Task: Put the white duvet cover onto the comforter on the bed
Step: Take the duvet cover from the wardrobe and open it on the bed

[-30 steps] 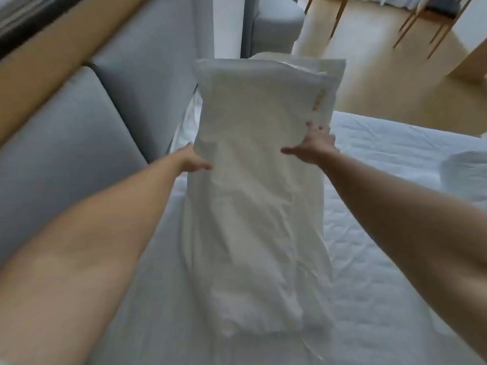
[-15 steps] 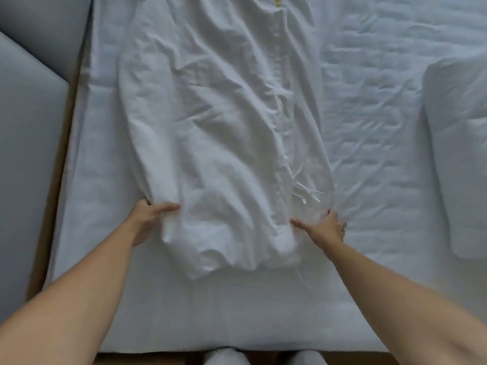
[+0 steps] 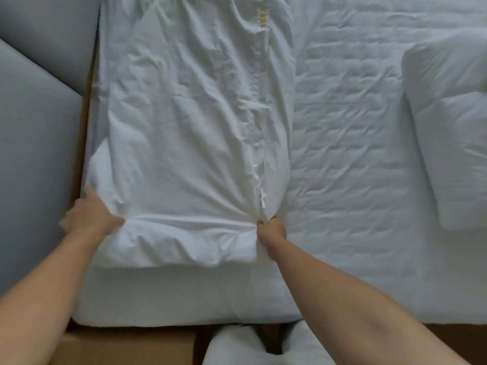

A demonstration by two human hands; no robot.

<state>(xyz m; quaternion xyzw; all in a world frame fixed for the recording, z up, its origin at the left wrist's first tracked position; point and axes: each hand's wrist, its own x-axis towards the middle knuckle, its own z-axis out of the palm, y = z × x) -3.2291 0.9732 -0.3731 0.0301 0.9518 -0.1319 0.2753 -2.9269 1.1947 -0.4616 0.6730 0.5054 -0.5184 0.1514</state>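
A long white covered bundle (image 3: 189, 127), the duvet cover over its filling, lies lengthwise on the left part of the bed (image 3: 355, 154). A small yellow tag (image 3: 262, 19) shows near its far end, beside a seam with ties. My left hand (image 3: 91, 216) grips the bundle's near left corner, fingers dug into the fabric. My right hand (image 3: 272, 229) is a fist pinching the gathered cloth at the near right corner, by the seam. The near end is bunched up between both hands.
A grey padded headboard (image 3: 34, 127) runs along the left. A folded white comforter or pillow (image 3: 453, 122) lies at the bed's right edge. The wooden bed frame (image 3: 126, 343) and my two white slippers (image 3: 263, 346) are at the bottom.
The bundle was held upright a second ago and now lies flat. Both hands have moved to its near corners and closed on the cloth, pulling it toward me and bunching the end.
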